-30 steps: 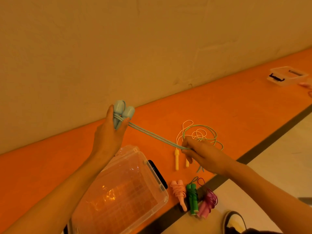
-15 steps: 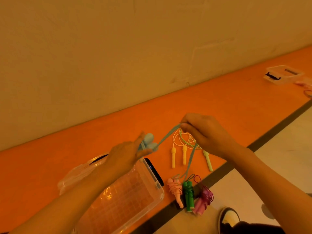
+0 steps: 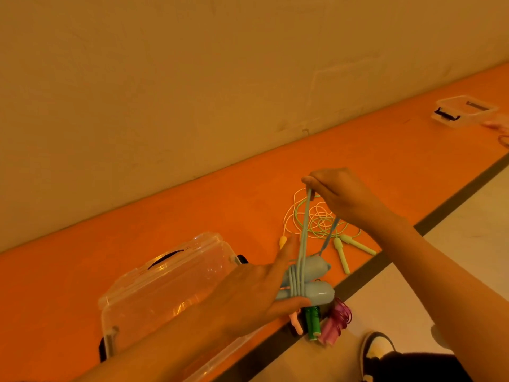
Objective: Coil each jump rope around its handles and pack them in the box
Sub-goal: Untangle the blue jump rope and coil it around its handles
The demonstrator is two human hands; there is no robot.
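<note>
Just right of the clear box (image 3: 165, 285), the left hand (image 3: 253, 296) clamps the two blue handles (image 3: 316, 292) between thumb and fingers, their long axis lying left to right. The blue rope (image 3: 305, 224) rises from them to the right hand (image 3: 347, 199), which pinches it above the loose ropes (image 3: 321, 220); these could snag.

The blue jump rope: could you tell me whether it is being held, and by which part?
Both hands hold it. The left hand grips its two handles together; the right hand pinches the cord above them.
</note>
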